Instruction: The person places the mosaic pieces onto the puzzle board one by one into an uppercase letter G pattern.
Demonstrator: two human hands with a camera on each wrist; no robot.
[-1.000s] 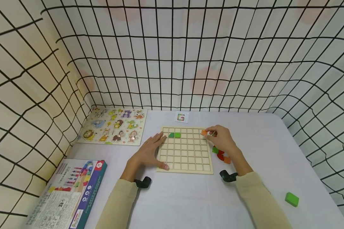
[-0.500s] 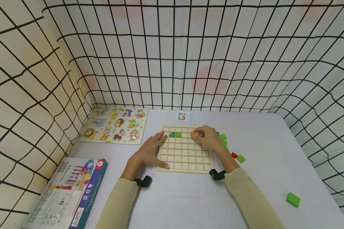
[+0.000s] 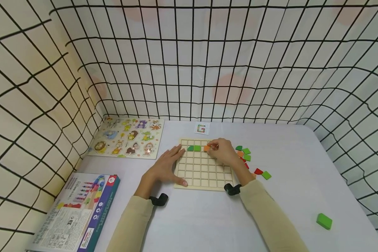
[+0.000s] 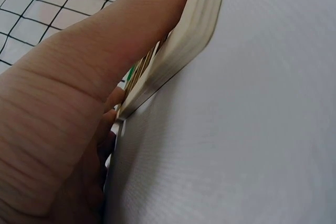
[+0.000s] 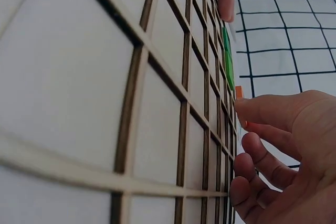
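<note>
Right hand (image 3: 223,151) pinches an orange tile (image 3: 206,148) over the grid board (image 3: 202,176), just beside two green tiles (image 3: 194,148) seated in cells; left hand (image 3: 164,167) lies flat, fingers straight, on the board's edge.

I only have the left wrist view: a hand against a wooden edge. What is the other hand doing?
Observer: The right hand pinches an orange tile over the grid board, second row from the far edge.
Operator: Anything already on the board?
Observer: Two green tiles, directly left of the orange one.
Operator: More pieces around?
Observer: A loose pile of tiles right of the board, and a green block nearer the table's right edge.
</note>
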